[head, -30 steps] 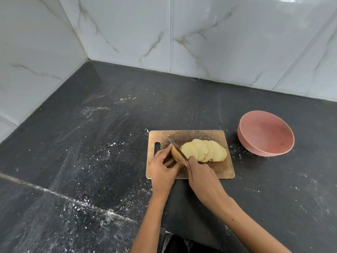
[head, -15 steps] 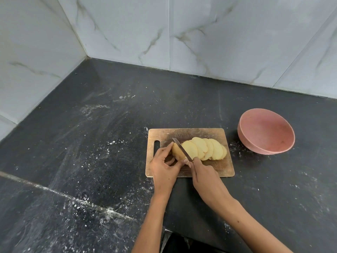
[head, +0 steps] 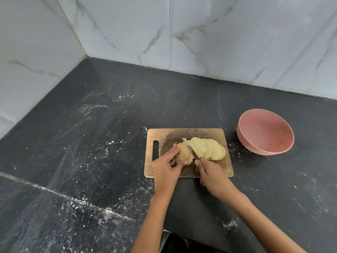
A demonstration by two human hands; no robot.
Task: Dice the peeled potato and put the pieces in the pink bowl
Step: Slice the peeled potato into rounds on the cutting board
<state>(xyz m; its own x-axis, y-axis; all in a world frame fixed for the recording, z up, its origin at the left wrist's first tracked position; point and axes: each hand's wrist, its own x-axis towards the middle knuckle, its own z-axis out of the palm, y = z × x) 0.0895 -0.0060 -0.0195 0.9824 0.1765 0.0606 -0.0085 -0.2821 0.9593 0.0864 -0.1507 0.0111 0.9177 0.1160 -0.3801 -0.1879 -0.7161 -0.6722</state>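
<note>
A peeled potato end (head: 182,153) lies on a small wooden cutting board (head: 187,133). My left hand (head: 166,168) grips that uncut end between fingers and thumb. Several pale slices (head: 209,149) fan out to its right on the board. My right hand (head: 212,175) holds a knife (head: 190,148) whose blade stands in the potato between the end piece and the slices; the handle is hidden in my fist. The pink bowl (head: 265,131) sits empty on the counter to the right of the board.
The dark stone counter (head: 109,143) is dusted with white specks and runs into a corner of white marble wall tiles (head: 200,33). A pale seam crosses the counter at lower left. The counter's near edge lies under my forearms.
The knife blade has shifted left along the potato, further from the fallen slices. My left hand has slid a little left on the shrinking end piece.
</note>
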